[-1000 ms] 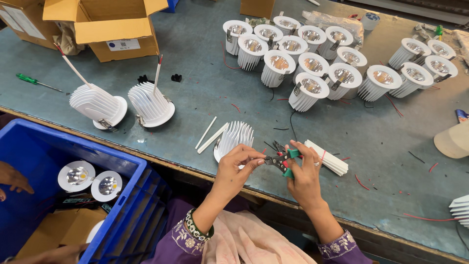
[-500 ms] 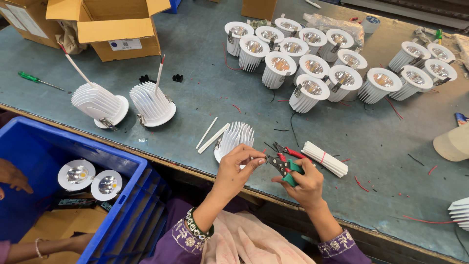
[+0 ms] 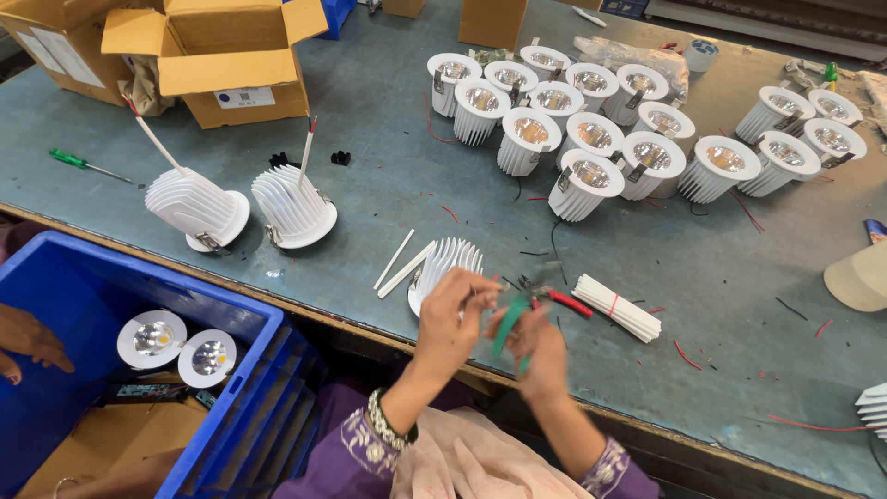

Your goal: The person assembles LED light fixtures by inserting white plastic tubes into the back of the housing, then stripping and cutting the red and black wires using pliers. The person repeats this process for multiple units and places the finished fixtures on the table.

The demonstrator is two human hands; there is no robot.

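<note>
L hand [image 3: 450, 319]: fingers [image 3: 473, 288] pinched shut on thin wires, tips touching the white finned lamp housing [image 3: 443, 268], which lies on its side just beyond them on the grey bench [image 3: 388, 176]. R hand [image 3: 539, 344]: fingers clenched round a green-handled cutter [image 3: 510, 319]; a red-handled tool part [image 3: 569, 302] shows just beyond its knuckles. Housing: white, ribbed fins. White sleeve bundle [image 3: 617, 308] lies near, right of R fingers; two loose white sleeves [image 3: 403, 263] left of L fingers.
</note>
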